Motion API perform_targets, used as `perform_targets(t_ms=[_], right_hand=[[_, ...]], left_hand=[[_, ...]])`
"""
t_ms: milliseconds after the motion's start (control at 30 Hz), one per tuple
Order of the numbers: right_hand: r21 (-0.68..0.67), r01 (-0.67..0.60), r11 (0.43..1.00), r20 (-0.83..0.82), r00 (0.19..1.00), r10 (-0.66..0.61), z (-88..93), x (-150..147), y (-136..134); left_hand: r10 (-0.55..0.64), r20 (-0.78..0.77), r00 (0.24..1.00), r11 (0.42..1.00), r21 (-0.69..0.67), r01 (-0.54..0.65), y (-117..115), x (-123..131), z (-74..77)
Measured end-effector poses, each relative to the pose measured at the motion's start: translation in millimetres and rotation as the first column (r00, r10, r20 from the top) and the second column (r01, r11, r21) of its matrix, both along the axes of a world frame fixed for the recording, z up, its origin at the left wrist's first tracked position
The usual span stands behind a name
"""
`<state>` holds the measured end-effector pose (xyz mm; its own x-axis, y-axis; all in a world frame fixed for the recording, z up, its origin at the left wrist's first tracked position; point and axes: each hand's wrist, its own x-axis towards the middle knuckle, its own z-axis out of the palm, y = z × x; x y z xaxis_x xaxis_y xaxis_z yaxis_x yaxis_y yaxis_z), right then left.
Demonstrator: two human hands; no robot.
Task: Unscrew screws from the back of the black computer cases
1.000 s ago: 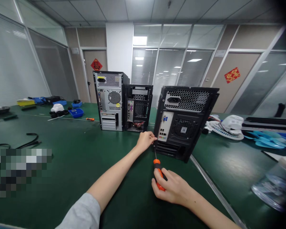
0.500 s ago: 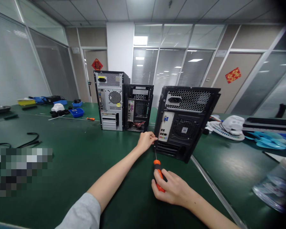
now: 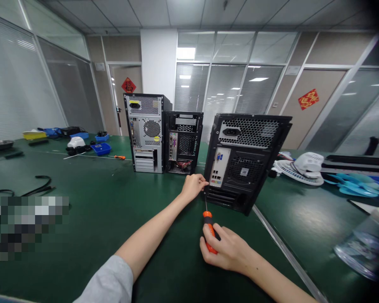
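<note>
A black computer case [image 3: 233, 168] stands on the green table, its rear panel with ports and vent mesh facing me. At its lower left edge, my left hand [image 3: 193, 187] has thumb and fingers pinched together; whatever is between them is hidden or too small to name. My right hand [image 3: 225, 248] is wrapped round the orange and black handle of a screwdriver [image 3: 207, 215]. The thin shaft points up and away, with its tip at the bottom left corner of the case, just below my left fingertips. Whether the tip sits on a screw I cannot tell.
Behind stand a silver-backed computer tower [image 3: 147, 130] and a smaller black case [image 3: 183, 143]. Further left lie another orange screwdriver [image 3: 120, 157] and blue trays [image 3: 101, 148]. To the right are a white fan part [image 3: 308, 164], blue fan blades [image 3: 353, 185] and a clear bottle [image 3: 363, 244].
My right hand and the screwdriver handle have shifted very slightly to the left. My left hand and the computer case look the same.
</note>
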<state>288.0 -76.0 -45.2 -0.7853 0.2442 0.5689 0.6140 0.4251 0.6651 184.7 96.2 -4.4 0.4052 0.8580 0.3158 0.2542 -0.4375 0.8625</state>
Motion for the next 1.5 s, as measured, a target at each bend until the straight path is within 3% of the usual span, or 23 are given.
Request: perform_targets(t_ms=[333, 733, 1033, 1267, 1500], right_hand=[[0.064, -0.007, 0.998, 0.005, 1.0, 0.007, 16.7, -9.4, -6.0], [0.045, 0.049, 0.998, -0.048, 0.998, -0.047, 14.5, -17.4, -8.4], [-0.016, 0.129, 0.992, 0.051, 0.99, -0.128, 9.4, -22.3, -15.1], [0.026, 0.103, 0.994, 0.03, 0.994, -0.103, 10.9, -18.1, -10.1], [0.041, 0.07, 0.997, 0.027, 0.997, -0.071, 8.9, -17.8, -11.0]], left_hand=[[-0.007, 0.025, 1.0, 1.0, -0.002, 0.007, 0.7, 1.5, -3.7], [-0.02, -0.007, 1.0, 1.0, -0.019, 0.019, -2.4, -1.9, 5.9], [-0.075, -0.042, 0.996, 0.993, -0.092, 0.071, 0.8, -6.7, 12.1], [-0.169, -0.179, 0.969, 0.969, -0.209, 0.131, 1.4, -13.2, 21.1], [-0.314, -0.401, 0.861, 0.898, -0.421, 0.131, -7.0, -24.4, 28.8]])
